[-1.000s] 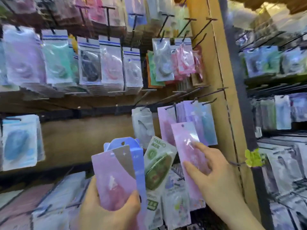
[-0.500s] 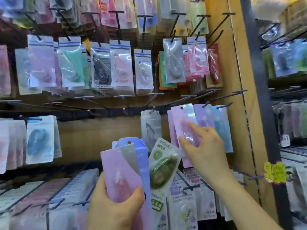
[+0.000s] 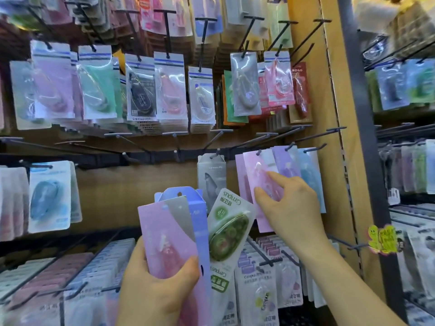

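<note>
At the wire pegs [image 3: 314,147], my right hand [image 3: 290,208] pinches a glossy flat pink packet [image 3: 255,171]; my left hand [image 3: 153,292] grips a fan of three slick, stiff packs [image 3: 164,231].

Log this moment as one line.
left hand: grips three packs | right hand: holds pink pack | pink pack: top at peg

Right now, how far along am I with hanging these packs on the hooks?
Done: purple and blue packs hang on neighbouring hooks. In hand: the right hand pinches a pink pack at its hook; whether it is seated I cannot tell. Left: the left hand grips three more packs.
</note>
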`<state>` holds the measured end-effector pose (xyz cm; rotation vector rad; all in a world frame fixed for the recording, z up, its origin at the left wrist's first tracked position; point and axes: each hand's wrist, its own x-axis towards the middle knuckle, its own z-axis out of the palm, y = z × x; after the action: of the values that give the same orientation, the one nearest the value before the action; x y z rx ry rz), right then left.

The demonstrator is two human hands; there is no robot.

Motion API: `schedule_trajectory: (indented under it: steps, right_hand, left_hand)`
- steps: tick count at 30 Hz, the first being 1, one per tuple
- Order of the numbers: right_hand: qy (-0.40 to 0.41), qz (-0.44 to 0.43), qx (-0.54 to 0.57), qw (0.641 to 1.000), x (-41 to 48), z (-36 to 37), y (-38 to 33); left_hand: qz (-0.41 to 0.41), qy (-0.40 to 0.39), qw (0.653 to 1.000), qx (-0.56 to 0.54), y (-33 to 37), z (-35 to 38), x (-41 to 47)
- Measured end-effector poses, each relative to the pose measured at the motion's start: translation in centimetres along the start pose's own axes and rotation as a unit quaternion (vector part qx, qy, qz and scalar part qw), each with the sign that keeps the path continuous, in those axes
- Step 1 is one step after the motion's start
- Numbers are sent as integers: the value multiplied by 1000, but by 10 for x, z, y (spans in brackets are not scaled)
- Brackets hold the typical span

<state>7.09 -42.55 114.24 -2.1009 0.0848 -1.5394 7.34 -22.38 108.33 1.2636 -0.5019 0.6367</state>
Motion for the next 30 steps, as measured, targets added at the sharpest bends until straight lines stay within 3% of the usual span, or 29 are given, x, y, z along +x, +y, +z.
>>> schedule_trajectory:
  steps: [5,18,21,23,24,26,27,28,30]
  right_hand:
    - [-39,-2,-173,984,8,7,-2]
    - [-86,-35,-306,947,25,37,2]
    - [-34,-15,-178,983,8,24,7]
    - [-23,49,74,996,-15,9,1]
    - [-51,109,248,961,-30,3,-9]
    - [-168,192,486,836,-55,-3,-25]
    - [-211,182,512,813,-66,-2,-30]
    - [-231,161,506,815,-74,1,-34]
    - [-194,149,499,831,-81,10,-35]
  left_hand:
    - [11,-26,1000,6,1,2,3]
    - [-7,-39,998,-51,-4,-7,10]
    - [-30,-38,997,-66,-6,-11,12]
    - [-48,-33,996,-72,-6,-13,12]
    - [-55,-32,995,-75,-5,-13,12]
    - [-66,-37,994,-81,-5,-10,11]
    - [-68,-42,993,-85,-4,-9,9]
    - [-70,-48,992,-90,-4,-8,7]
    - [-72,-63,991,-97,-5,-7,5]
